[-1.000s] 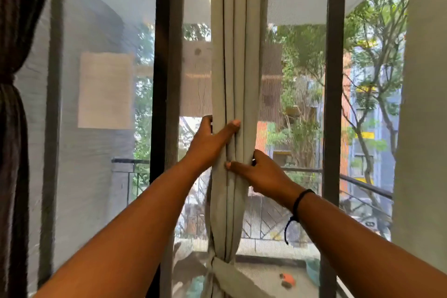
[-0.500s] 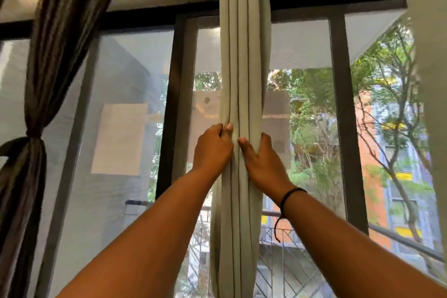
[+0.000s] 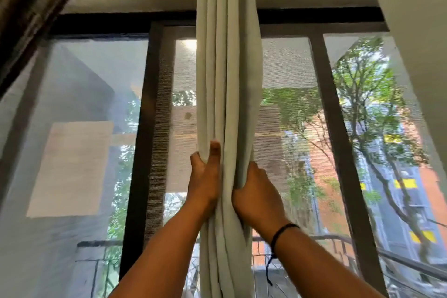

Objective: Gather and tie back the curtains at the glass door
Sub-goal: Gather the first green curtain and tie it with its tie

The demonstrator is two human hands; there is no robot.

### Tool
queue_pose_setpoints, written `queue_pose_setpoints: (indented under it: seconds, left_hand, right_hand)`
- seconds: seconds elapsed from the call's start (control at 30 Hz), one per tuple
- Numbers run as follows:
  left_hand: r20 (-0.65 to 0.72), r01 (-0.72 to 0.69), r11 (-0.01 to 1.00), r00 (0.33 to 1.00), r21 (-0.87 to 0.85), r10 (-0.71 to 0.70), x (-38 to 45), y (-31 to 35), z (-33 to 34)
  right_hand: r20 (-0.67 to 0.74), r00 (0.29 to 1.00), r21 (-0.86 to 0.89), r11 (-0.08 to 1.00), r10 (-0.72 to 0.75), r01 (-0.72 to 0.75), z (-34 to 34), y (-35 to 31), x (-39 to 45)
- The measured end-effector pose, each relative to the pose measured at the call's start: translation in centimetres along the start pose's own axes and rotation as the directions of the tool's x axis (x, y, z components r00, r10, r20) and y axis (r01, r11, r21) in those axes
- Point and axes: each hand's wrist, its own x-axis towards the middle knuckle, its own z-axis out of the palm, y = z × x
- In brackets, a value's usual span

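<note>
Both hands (image 3: pixel 205 181) (image 3: pixel 257 195) higher now, fingers (image 3: pixel 196 158) around pale curtain (image 3: pixel 227 68).

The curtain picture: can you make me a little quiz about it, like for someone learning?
1. True or false: both hands hold the pale green curtain.
2. Which wrist wears the black cord bracelet? A) left B) right C) both
3. Fill in: the dark brown curtain hangs at the top ____ of the view.

Key
1. True: the left hand has its thumb and fingers curled round the left folds, and the right hand grips the right folds.
2. B
3. left
</note>
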Motion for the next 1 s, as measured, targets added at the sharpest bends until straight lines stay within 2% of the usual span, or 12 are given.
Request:
queue_pose_setpoints:
  seconds: [0.07, 0.1, 0.17, 0.23, 0.27, 0.4, 0.53, 0.63, 0.73, 0.83, 0.9, 1.0]
  left_hand:
    - [0.105, -0.07, 0.997, 0.992, 0.017, 0.067, -0.2, 0.4, 0.4]
    - [0.122, -0.073, 0.994, 0.99, 0.079, 0.063, 0.0, 0.2, 0.6]
    - [0.077, -0.079, 0.986, 0.995, 0.147, 0.068, 0.5, -0.6, 0.8]
    - [0.016, -0.046, 0.997, 0.999, 0.059, 0.045, 0.9, -1.0, 0.7]
    - [-0.009, -0.041, 0.999, 0.999, 0.018, 0.041, 0.8, -1.3, 0.6]
    - [-0.159, -0.059, 0.998, 0.985, 0.004, 0.059, 0.1, -2.3, 1.9]
    - [-0.236, -0.106, 0.946, 0.954, 0.308, 0.184, -1.9, -3.4, 5.7]
    - [-0.204, -0.152, 0.886, 0.943, 0.438, 0.263, -3.4, -3.7, 7.9]
    - [-0.195, -0.116, 0.869, 0.952, 0.482, 0.235, -3.2, -3.7, 8.5]
    - [-0.215, -0.084, 0.869, 0.953, 0.487, 0.213, -3.1, -3.4, 8.1]
    - [-0.166, -0.062, 0.836, 0.97, 0.545, 0.18, -4.2, -3.8, 8.0]
    - [-0.007, -0.056, 0.757, 0.997, 0.65, 0.08, -7.1, -5.8, 8.0]
  right_hand:
    - [-0.133, 0.991, -0.179, 0.984, -0.014, -0.01, 0.8, 0.0, -0.3]
    - [-0.174, 0.985, -0.166, 0.986, -0.021, -0.008, 1.3, 0.4, -0.2]
    - [-0.14, 0.989, 0.089, 0.995, 0.046, -0.034, 1.2, 0.9, 0.2]
    - [-0.001, 0.989, 0.365, 0.921, 0.147, -0.136, 1.2, 2.2, 1.3]
    - [0.054, 0.986, 0.405, 0.9, 0.156, -0.164, 1.2, 3.1, 1.6]
    - [0.036, 0.983, 0.388, 0.904, 0.181, -0.18, 0.5, 5.9, 1.0]
    - [-0.069, 0.981, 0.273, 0.95, 0.179, -0.154, -1.3, 8.8, -0.1]
    - [-0.087, 0.984, 0.151, 0.978, 0.155, -0.141, -2.7, 11.1, -0.3]
    - [-0.084, 0.99, 0.102, 0.989, 0.115, -0.107, -2.9, 12.0, 0.5]
    - [-0.042, 0.991, 0.149, 0.981, 0.128, -0.121, -2.1, 11.6, 1.3]
    - [0.025, 0.995, 0.152, 0.984, 0.094, -0.097, -0.9, 11.5, 1.1]
    - [0.277, 0.96, 0.294, 0.955, -0.037, -0.047, 1.1, 11.8, -0.6]
